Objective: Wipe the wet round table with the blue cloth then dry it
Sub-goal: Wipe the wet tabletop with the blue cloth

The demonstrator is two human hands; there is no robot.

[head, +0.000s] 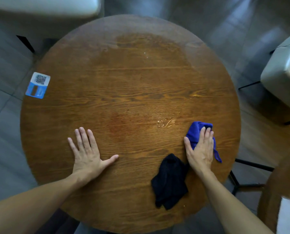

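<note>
The round wooden table (130, 85) fills the view, with small water drops (166, 122) near its right middle and a damp sheen farther back. My right hand (200, 149) lies flat on the crumpled blue cloth (194, 132) near the table's right edge, pressing it down. My left hand (87, 152) rests flat on the wood at the near left, fingers spread, holding nothing. A black cloth (170, 181) lies bunched on the table just left of my right wrist.
A blue and white QR-code sticker (37, 85) sits at the table's left edge. Pale cushioned seats stand at the far left (44, 7) and the right (284, 78). Another wooden table edge (279, 191) shows at the near right, on a grey tiled floor.
</note>
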